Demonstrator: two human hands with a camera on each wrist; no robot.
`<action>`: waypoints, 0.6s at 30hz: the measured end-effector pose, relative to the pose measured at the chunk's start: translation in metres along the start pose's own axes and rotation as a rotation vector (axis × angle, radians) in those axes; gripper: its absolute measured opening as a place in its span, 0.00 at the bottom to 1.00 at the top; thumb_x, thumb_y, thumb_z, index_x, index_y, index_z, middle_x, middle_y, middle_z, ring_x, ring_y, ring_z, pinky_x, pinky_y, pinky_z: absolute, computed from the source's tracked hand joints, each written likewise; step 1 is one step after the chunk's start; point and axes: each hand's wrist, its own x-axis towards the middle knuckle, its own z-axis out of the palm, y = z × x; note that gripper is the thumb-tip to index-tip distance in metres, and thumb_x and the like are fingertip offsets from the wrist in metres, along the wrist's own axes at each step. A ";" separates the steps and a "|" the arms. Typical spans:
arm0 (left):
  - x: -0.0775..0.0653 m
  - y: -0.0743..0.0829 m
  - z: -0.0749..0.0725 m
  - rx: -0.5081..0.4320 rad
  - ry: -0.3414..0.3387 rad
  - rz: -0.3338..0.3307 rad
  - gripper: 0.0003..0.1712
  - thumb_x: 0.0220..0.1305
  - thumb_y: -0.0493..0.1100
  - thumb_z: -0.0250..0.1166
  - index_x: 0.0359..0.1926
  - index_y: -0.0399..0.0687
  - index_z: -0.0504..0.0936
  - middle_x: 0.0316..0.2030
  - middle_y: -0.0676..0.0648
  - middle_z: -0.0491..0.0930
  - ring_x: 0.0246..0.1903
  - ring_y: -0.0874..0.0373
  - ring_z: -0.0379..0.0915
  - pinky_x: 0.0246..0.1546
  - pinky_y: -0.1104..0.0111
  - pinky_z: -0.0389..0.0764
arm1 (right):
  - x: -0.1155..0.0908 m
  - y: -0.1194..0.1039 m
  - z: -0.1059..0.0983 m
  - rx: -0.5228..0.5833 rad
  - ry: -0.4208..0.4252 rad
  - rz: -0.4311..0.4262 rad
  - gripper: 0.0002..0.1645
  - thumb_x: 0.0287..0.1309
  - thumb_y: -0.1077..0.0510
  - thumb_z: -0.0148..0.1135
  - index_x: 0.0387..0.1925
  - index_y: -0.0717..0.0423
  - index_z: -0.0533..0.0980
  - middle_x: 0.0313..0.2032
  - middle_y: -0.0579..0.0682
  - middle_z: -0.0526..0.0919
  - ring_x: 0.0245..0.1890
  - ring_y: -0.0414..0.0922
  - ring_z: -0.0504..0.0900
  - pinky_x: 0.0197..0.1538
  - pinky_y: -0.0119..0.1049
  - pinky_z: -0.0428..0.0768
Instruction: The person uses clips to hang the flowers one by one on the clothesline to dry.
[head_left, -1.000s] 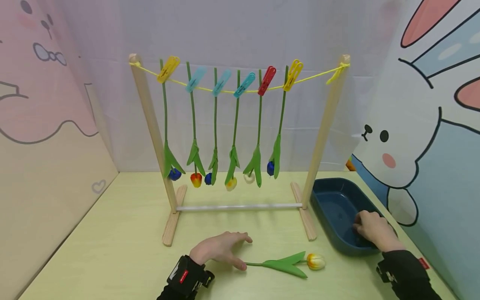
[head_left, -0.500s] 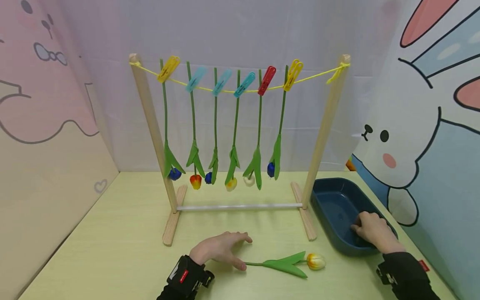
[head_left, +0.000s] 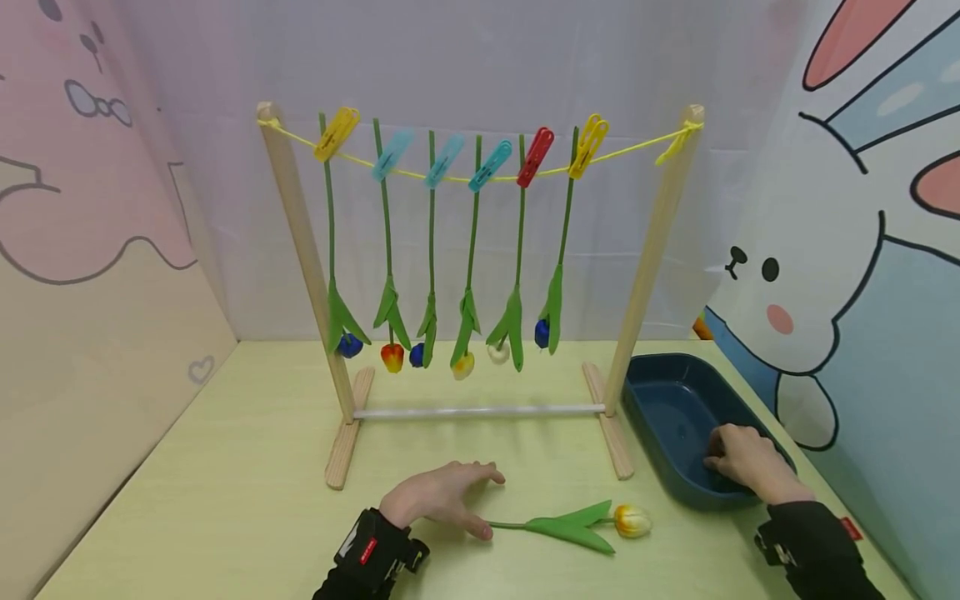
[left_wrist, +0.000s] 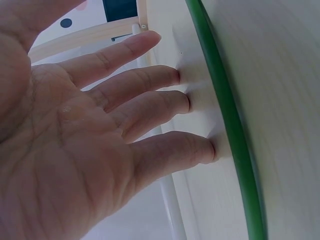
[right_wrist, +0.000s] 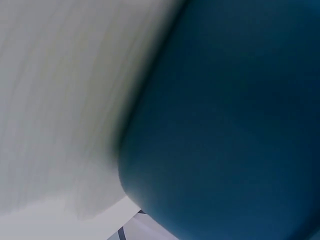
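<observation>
In the head view my left hand rests on the table with spread, relaxed fingers. Beside it lies an artificial tulip with a yellow-white bloom; its stem runs past the fingertips in the left wrist view, not gripped. My right hand reaches down into a dark blue basin at the right. Its fingertips are hidden, so whether it holds anything does not show. The right wrist view is filled by the basin's outer wall.
Behind the hands stands a wooden frame with a yellow string. Several tulips hang head down from it, clipped by coloured clothespins such as a red clothespin. A white rod joins the frame's feet. Printed curtains border the table.
Both hands hold nearly the same place. The right hand's fingers have shifted slightly inside the basin. The tulip on the table has not moved.
</observation>
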 end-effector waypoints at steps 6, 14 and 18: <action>0.000 0.000 0.000 -0.005 -0.003 0.000 0.39 0.52 0.50 0.79 0.65 0.55 0.74 0.74 0.43 0.65 0.74 0.40 0.60 0.72 0.43 0.64 | 0.000 0.001 0.001 -0.035 -0.010 -0.004 0.06 0.60 0.62 0.68 0.32 0.62 0.79 0.30 0.56 0.82 0.32 0.54 0.81 0.35 0.53 0.80; 0.001 0.002 0.001 -0.025 -0.008 0.008 0.29 0.52 0.47 0.79 0.55 0.53 0.78 0.74 0.39 0.64 0.75 0.37 0.58 0.72 0.41 0.64 | -0.004 0.001 0.002 -0.037 0.053 -0.041 0.05 0.60 0.66 0.64 0.29 0.62 0.78 0.28 0.56 0.81 0.29 0.51 0.79 0.32 0.50 0.79; 0.000 0.002 0.001 -0.039 -0.011 0.022 0.22 0.53 0.45 0.79 0.47 0.54 0.79 0.74 0.36 0.64 0.75 0.36 0.58 0.71 0.41 0.64 | -0.003 0.001 0.003 -0.035 0.079 -0.051 0.05 0.60 0.68 0.63 0.28 0.64 0.79 0.27 0.56 0.80 0.28 0.50 0.78 0.32 0.49 0.79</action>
